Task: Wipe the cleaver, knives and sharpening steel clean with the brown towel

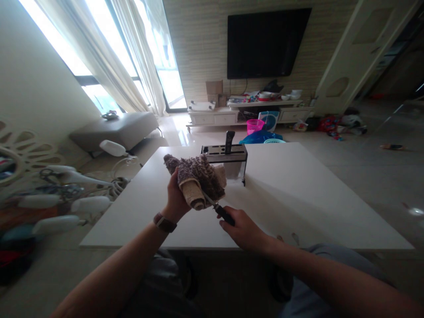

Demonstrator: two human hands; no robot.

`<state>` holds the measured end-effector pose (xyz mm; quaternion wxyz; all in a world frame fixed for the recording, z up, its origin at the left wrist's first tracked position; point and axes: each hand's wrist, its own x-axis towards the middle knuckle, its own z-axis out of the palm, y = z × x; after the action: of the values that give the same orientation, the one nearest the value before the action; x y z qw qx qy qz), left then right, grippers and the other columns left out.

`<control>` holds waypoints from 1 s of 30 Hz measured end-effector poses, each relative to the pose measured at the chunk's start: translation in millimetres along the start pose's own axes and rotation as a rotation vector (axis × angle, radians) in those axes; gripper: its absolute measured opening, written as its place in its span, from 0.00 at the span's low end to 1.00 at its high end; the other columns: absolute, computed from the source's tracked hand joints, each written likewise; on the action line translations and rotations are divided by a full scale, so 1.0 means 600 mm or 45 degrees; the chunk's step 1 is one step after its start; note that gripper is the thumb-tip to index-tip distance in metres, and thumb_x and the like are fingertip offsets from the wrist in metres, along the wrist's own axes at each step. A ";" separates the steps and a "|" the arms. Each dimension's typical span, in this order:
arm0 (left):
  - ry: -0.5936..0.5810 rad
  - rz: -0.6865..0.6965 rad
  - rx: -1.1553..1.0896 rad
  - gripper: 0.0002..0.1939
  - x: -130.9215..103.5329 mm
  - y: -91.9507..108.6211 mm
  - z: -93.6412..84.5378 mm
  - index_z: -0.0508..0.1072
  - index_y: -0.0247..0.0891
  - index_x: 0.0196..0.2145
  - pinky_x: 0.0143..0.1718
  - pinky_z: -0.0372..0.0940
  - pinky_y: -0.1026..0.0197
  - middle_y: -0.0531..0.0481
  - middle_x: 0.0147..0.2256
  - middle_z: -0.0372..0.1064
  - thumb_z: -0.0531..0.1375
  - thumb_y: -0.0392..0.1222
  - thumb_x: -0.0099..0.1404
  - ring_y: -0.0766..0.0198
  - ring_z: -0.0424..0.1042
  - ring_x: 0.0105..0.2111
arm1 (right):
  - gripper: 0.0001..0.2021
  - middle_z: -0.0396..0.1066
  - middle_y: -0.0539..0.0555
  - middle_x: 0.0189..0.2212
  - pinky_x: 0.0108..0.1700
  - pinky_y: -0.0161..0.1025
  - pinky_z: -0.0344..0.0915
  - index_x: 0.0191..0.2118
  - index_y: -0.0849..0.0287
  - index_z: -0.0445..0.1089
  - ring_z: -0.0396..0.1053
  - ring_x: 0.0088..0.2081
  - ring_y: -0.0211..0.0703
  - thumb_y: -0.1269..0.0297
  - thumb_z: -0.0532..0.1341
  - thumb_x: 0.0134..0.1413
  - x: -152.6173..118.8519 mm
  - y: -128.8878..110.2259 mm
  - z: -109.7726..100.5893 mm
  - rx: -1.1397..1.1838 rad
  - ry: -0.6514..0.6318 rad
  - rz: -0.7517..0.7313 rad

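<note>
Black-handled knife (225,215) sits between the hands, just above the near half of the tabletop (318,207); long axis runs from near right to far left, tip end toward the bundled brown towel (203,174). Right hand (245,229) is nearer, fingers wrapped on the handle; left hand (175,198) is clamped round the towel's left side. Hands are apart, bridged by knife and towel. Knife block (221,152) stands just beyond the towel, one black handle (229,142) sticking up from it. Most of the blade is lost against the towel (edge direction: can't tell). Left fingers partly hidden behind the cloth; the block's near left part is covered by it too. Both forearms cut off at the bottom; slot contents too dark to read.
</note>
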<state>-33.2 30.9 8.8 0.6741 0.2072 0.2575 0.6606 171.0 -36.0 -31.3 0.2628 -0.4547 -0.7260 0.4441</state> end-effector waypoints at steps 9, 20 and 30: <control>0.039 -0.032 -0.018 0.20 0.002 -0.002 0.002 0.80 0.37 0.46 0.59 0.69 0.46 0.45 0.42 0.82 0.57 0.54 0.70 0.49 0.78 0.51 | 0.10 0.73 0.54 0.31 0.37 0.38 0.59 0.43 0.63 0.74 0.69 0.33 0.43 0.67 0.59 0.59 0.004 0.001 0.000 0.012 0.014 -0.007; 0.014 -0.052 -0.019 0.22 0.001 -0.002 0.001 0.79 0.37 0.49 0.61 0.68 0.45 0.44 0.45 0.81 0.59 0.56 0.68 0.47 0.76 0.54 | 0.10 0.73 0.53 0.30 0.36 0.37 0.59 0.44 0.63 0.74 0.68 0.32 0.42 0.67 0.59 0.59 0.004 0.002 0.001 0.005 0.015 -0.016; -0.029 -0.057 -0.012 0.20 0.005 -0.003 -0.003 0.80 0.38 0.46 0.61 0.68 0.43 0.45 0.44 0.82 0.60 0.56 0.68 0.47 0.75 0.55 | 0.10 0.75 0.55 0.33 0.39 0.37 0.61 0.44 0.63 0.75 0.70 0.35 0.43 0.68 0.59 0.59 0.001 -0.011 -0.002 -0.017 0.017 -0.004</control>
<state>-33.0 33.6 6.2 0.6924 0.2058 0.2512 0.6443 168.8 -36.5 -25.1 0.2652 -0.4582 -0.7279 0.4358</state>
